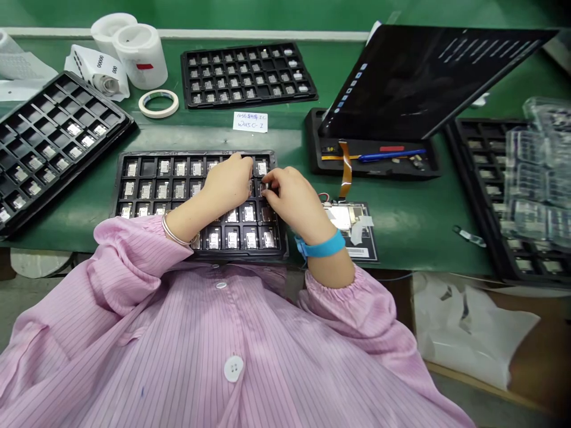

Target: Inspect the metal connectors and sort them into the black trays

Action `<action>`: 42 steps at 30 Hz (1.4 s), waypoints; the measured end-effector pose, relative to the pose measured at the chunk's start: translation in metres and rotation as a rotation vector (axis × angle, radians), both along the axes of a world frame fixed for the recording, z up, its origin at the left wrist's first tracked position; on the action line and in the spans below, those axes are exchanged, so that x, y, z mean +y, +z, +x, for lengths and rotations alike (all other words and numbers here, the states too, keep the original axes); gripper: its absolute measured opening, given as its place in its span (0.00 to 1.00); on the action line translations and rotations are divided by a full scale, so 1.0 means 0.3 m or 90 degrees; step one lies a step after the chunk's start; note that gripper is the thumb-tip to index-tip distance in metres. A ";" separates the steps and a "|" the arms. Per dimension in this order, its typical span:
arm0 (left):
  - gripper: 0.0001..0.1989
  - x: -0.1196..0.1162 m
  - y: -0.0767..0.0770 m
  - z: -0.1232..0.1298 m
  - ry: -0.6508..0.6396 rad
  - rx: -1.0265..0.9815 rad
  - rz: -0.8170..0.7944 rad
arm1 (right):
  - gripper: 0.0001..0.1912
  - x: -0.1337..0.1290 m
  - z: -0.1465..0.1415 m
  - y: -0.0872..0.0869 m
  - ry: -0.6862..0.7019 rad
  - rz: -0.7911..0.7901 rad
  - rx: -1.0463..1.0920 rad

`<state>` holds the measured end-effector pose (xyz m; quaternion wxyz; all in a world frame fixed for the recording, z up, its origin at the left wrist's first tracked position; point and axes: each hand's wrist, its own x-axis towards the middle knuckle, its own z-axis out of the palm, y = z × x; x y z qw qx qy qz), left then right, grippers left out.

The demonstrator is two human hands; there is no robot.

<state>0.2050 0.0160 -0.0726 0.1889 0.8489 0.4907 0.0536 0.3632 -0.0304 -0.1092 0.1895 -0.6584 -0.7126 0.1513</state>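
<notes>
A black compartment tray (147, 169) lies in front of me on the green bench, with small silver electronic modules (232, 239) in most of its pockets. Over the tray's upper right part, my left hand (227, 181) has its fingers curled down into the pockets; their tips are mostly hidden. My right hand (297, 199) reaches in from the right edge, thumb and forefinger pinched at a pocket in the right column. Whatever lies in either pinch is too small or covered to make out. A blue wrist strap (323, 244) circles my right wrist.
At right, a screen (428, 83) leans over a black box (375, 169) with a blue pen; a flat orange cable (345, 172) runs to a circuit board (350, 220). Other trays (250, 77) stand behind and at left. Tape (158, 104) and white rolls (140, 56) sit back left.
</notes>
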 end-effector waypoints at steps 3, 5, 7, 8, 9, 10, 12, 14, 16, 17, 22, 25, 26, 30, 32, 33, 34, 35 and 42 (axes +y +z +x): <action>0.07 -0.002 -0.004 -0.002 -0.001 -0.035 0.009 | 0.09 0.004 0.007 0.008 0.008 -0.006 0.010; 0.03 -0.005 -0.006 -0.006 0.000 -0.054 0.011 | 0.09 0.000 0.008 0.016 0.007 -0.005 0.022; 0.05 -0.011 -0.002 -0.015 0.014 -0.109 0.008 | 0.10 -0.007 0.008 0.018 0.008 0.003 0.042; 0.07 -0.016 0.003 -0.021 0.026 -0.152 0.008 | 0.10 -0.012 0.007 0.015 0.007 0.008 0.060; 0.10 -0.022 0.008 -0.029 0.037 -0.199 0.009 | 0.11 -0.017 0.008 0.010 0.001 0.013 0.083; 0.14 -0.030 0.015 -0.039 0.049 -0.247 0.010 | 0.12 -0.023 0.008 0.003 -0.011 0.019 0.112; 0.14 -0.049 0.030 -0.064 0.074 -0.316 -0.013 | 0.15 -0.037 0.010 -0.011 -0.041 0.033 0.181; 0.11 -0.072 0.042 -0.094 0.110 -0.372 -0.084 | 0.15 -0.059 0.008 -0.011 -0.072 0.061 0.262; 0.07 -0.095 0.053 -0.121 0.142 -0.436 -0.174 | 0.11 -0.092 -0.002 0.013 -0.092 0.081 0.370; 0.07 -0.106 0.057 -0.133 0.149 -0.469 -0.205 | 0.09 -0.113 -0.009 0.034 -0.097 0.078 0.432; 0.10 -0.171 0.088 -0.161 0.181 -0.640 -0.342 | 0.06 -0.214 -0.059 0.166 -0.056 -0.046 0.637; 0.16 -0.219 0.109 -0.168 0.186 -0.698 -0.474 | 0.11 -0.247 -0.085 0.207 -0.051 -0.050 0.665; 0.18 -0.234 0.115 -0.171 0.181 -0.702 -0.506 | 0.13 -0.253 -0.092 0.213 -0.054 -0.041 0.669; 0.14 -0.276 0.125 -0.186 0.167 -0.701 -0.575 | 0.18 -0.269 -0.115 0.225 -0.058 -0.030 0.670; 0.12 -0.285 0.123 -0.192 0.171 -0.712 -0.590 | 0.19 -0.276 -0.122 0.228 -0.054 -0.039 0.676; 0.11 -0.287 0.122 -0.194 0.175 -0.721 -0.594 | 0.18 -0.279 -0.124 0.229 -0.053 -0.042 0.681; 0.11 -0.288 0.121 -0.196 0.179 -0.728 -0.595 | 0.16 -0.282 -0.125 0.229 -0.052 -0.044 0.686; 0.10 -0.289 0.120 -0.197 0.181 -0.734 -0.594 | 0.13 -0.284 -0.126 0.229 -0.048 -0.045 0.686; 0.10 -0.300 0.134 -0.205 0.185 -0.734 -0.606 | 0.08 -0.295 -0.125 0.228 -0.017 -0.067 0.629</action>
